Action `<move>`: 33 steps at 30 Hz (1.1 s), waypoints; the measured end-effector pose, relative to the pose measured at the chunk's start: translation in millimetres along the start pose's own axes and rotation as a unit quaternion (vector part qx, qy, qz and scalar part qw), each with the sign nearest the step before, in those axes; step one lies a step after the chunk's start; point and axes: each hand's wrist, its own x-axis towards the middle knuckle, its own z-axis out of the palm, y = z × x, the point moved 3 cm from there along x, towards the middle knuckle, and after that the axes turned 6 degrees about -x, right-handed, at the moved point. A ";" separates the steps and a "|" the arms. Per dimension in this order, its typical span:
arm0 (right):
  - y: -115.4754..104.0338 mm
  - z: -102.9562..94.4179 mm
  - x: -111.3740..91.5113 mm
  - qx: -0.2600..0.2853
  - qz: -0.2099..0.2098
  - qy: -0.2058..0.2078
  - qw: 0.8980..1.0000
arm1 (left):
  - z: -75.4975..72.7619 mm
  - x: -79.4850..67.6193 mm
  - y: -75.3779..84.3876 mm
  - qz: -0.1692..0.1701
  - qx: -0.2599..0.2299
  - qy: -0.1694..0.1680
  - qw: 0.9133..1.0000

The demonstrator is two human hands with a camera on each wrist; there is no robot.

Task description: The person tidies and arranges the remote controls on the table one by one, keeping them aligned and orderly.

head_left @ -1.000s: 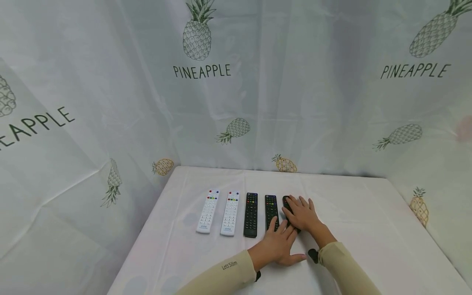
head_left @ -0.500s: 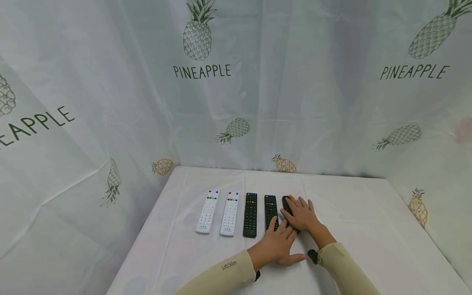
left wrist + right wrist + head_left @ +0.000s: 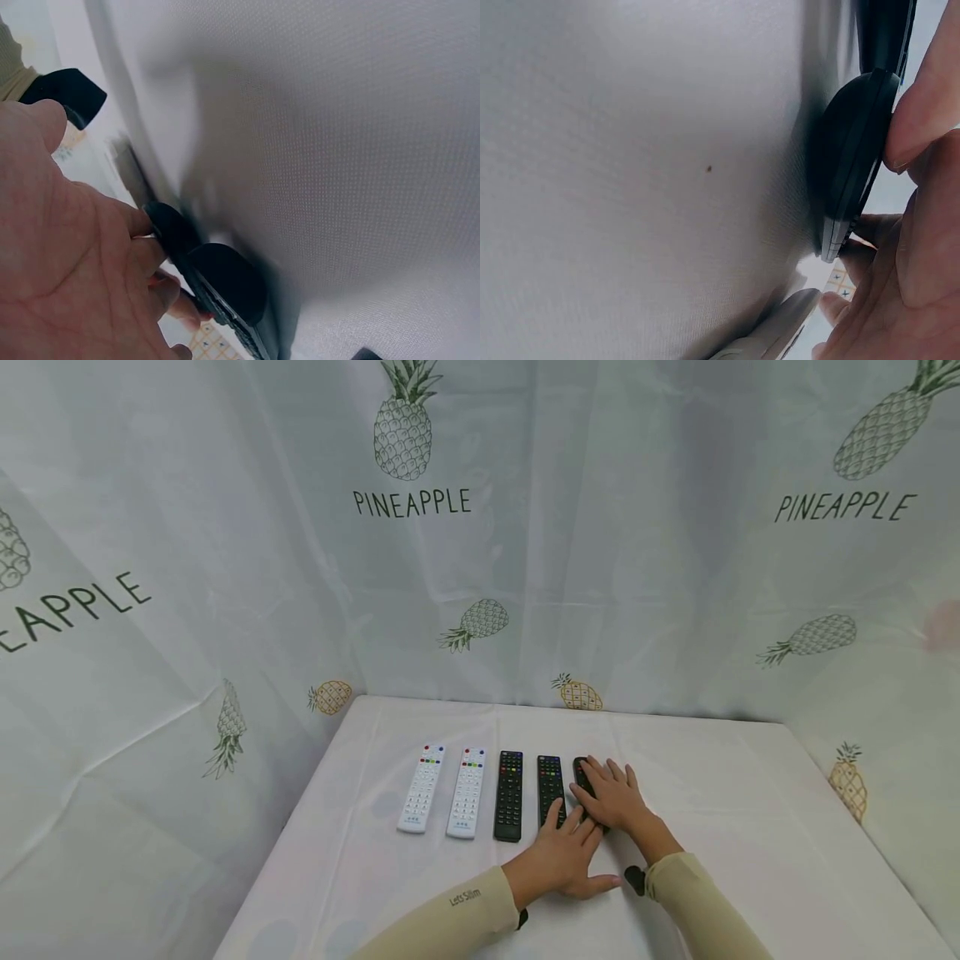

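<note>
In the head view, my left hand (image 3: 562, 860) lies with spread, straight fingers across the lower ends of two black remote controls. One is the second-from-right remote (image 3: 551, 781); the other, the rightmost remote (image 3: 582, 772), is mostly hidden. My right hand (image 3: 613, 800) rests flat over that rightmost one, fingers extended. The left wrist view shows the left palm, fingertips at the dark remotes' ends (image 3: 229, 277). From the right wrist, fingers lie along the top of a black remote (image 3: 847, 157) on the cloth. Neither hand curls round anything.
Left of the hands lie a third black remote control (image 3: 508, 797) and two white remote controls (image 3: 467, 793), all side by side in the row. They sit on a white-covered table (image 3: 705, 768). A pineapple-print curtain (image 3: 615, 527) stands behind and beside it.
</note>
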 end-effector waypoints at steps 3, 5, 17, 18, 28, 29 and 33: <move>-0.5 -0.4 -1.5 0.000 -0.002 -0.002 1.000 | -0.2 -0.4 0.6 0.000 -0.006 -0.005 1.000; -0.9 -0.3 -2.0 -0.002 -0.003 -0.002 1.000 | -0.6 -1.0 1.0 -0.001 -0.012 -0.008 1.000; -2.4 -0.5 1.0 0.003 -0.004 0.003 1.000 | -2.2 -0.8 -1.0 -0.004 -0.009 0.005 1.000; -2.1 -0.3 1.1 0.004 -0.004 0.003 1.000 | -2.0 -0.9 -0.9 -0.004 -0.008 0.008 1.000; -1.7 0.9 0.4 0.012 -0.003 0.006 1.000 | 2.5 2.9 -1.2 -0.012 -0.016 0.003 1.000; -1.6 1.2 0.5 0.013 -0.003 0.006 1.000 | 2.8 3.0 -1.3 -0.013 -0.015 0.001 1.000; 0.3 2.1 0.7 0.014 -0.002 0.008 1.000 | 2.5 2.3 -1.3 -0.012 -0.013 0.003 1.000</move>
